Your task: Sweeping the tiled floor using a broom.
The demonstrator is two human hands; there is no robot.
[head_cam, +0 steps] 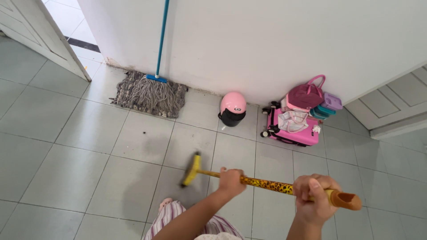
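A broom with a yellow head (192, 170) and an orange, spotted handle (267, 183) is held low over the grey floor tiles. My left hand (231, 181) grips the handle near its lower part. Gripping the upper end, close to the orange cap (347, 201), is my right hand (313, 199). The broom head is blurred and sits just above the tiles, in front of my foot in a pink slipper (165, 204).
A blue-handled string mop (151, 91) leans on the white wall over a grey mat. A pink helmet (233, 108), a pink suitcase (292, 126) with a maroon bag (306, 95) and stacked boxes stand by the wall. White doors are at left and right.
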